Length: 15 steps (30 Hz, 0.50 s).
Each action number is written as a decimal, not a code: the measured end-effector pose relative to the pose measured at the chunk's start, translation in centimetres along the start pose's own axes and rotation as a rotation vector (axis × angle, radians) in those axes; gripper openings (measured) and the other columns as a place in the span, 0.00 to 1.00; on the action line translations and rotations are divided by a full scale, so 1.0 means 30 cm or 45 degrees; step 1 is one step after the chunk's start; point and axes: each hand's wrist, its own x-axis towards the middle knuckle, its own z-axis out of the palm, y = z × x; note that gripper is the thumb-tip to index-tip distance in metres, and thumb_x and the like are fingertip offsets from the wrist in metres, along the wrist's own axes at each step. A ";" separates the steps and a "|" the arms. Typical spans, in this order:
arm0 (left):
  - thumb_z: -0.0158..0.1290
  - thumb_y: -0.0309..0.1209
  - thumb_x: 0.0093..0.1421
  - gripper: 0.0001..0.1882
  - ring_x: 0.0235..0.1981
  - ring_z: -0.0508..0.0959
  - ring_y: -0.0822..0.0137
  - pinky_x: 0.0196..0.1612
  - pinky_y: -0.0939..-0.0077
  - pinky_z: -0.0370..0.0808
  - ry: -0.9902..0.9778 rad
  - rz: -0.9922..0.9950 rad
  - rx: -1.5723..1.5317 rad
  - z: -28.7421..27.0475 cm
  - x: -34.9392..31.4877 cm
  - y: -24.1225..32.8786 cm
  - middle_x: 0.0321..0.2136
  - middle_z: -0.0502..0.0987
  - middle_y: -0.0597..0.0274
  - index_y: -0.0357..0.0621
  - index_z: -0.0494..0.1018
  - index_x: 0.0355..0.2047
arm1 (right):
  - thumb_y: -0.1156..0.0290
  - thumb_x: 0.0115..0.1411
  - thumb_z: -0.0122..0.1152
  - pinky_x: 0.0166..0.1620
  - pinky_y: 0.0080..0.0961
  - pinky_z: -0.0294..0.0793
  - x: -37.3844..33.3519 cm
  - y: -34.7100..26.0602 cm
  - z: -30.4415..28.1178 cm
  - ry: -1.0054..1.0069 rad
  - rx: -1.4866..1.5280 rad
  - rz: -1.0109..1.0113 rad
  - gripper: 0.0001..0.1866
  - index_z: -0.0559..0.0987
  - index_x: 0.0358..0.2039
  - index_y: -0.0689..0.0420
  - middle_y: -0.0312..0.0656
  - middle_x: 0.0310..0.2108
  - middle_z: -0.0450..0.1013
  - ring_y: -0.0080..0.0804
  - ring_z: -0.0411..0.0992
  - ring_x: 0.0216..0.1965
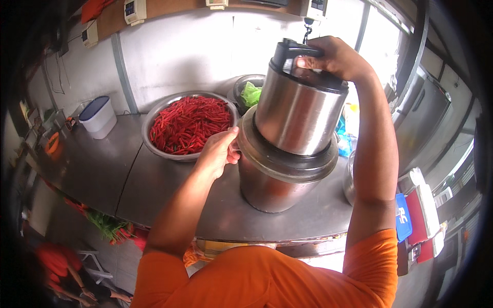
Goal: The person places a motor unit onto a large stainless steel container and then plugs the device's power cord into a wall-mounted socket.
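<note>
A brushed-metal cylinder (300,115), which looks like the motor unit of a food grinder, sits slightly tilted on a wide metal lid (303,172) over a steel pot (272,192). My right hand (336,59) is closed round the black handle (287,51) on top of the cylinder. At the lid's left rim, my left hand (221,149) grips the edge, its thumb up and fingers curled. Just left of that hand is a wide metal basin (147,136) heaped with red chillies (192,126). The pot's inside is hidden.
The steel worktop (169,190) also holds a white tub with a blue lid (97,118), an orange item (52,143), and a bowl with a green plastic bag (251,94). A metal container (349,179) stands right of the pot. Another person (59,267) is at lower left.
</note>
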 end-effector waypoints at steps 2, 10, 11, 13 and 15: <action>0.56 0.45 0.64 0.12 0.21 0.73 0.78 0.25 0.82 0.70 0.030 0.035 -0.212 0.000 -0.020 -0.034 0.24 0.75 0.72 0.51 0.75 0.35 | 0.36 0.46 0.69 0.38 0.35 0.74 0.007 0.003 0.002 -0.009 0.018 -0.017 0.37 0.82 0.38 0.62 0.48 0.28 0.78 0.36 0.77 0.33; 0.58 0.39 0.63 0.06 0.19 0.68 0.78 0.24 0.82 0.63 -0.047 0.163 -0.784 0.054 -0.117 -0.117 0.21 0.71 0.75 0.57 0.74 0.36 | 0.36 0.45 0.69 0.44 0.37 0.76 0.005 0.011 -0.010 0.001 -0.017 -0.062 0.38 0.84 0.40 0.60 0.52 0.31 0.80 0.44 0.80 0.36; 0.58 0.39 0.62 0.06 0.18 0.68 0.78 0.23 0.83 0.63 -0.035 0.174 -0.789 0.065 -0.120 -0.121 0.20 0.71 0.75 0.57 0.74 0.35 | 0.36 0.45 0.69 0.44 0.38 0.76 0.003 0.018 -0.009 0.025 -0.025 -0.072 0.38 0.84 0.41 0.60 0.52 0.31 0.80 0.45 0.80 0.36; 0.59 0.38 0.61 0.06 0.18 0.67 0.78 0.23 0.83 0.62 0.037 0.184 -0.765 0.081 -0.116 -0.128 0.20 0.70 0.76 0.56 0.73 0.34 | 0.36 0.48 0.68 0.41 0.38 0.75 -0.003 0.025 0.000 0.066 -0.036 -0.100 0.36 0.83 0.38 0.61 0.50 0.29 0.79 0.43 0.79 0.34; 0.59 0.38 0.60 0.07 0.18 0.67 0.79 0.23 0.84 0.62 0.155 0.181 -0.708 0.081 -0.094 -0.128 0.19 0.69 0.76 0.55 0.73 0.34 | 0.35 0.49 0.67 0.40 0.38 0.74 -0.005 0.024 -0.007 0.046 -0.060 -0.116 0.36 0.83 0.37 0.61 0.49 0.28 0.78 0.42 0.78 0.33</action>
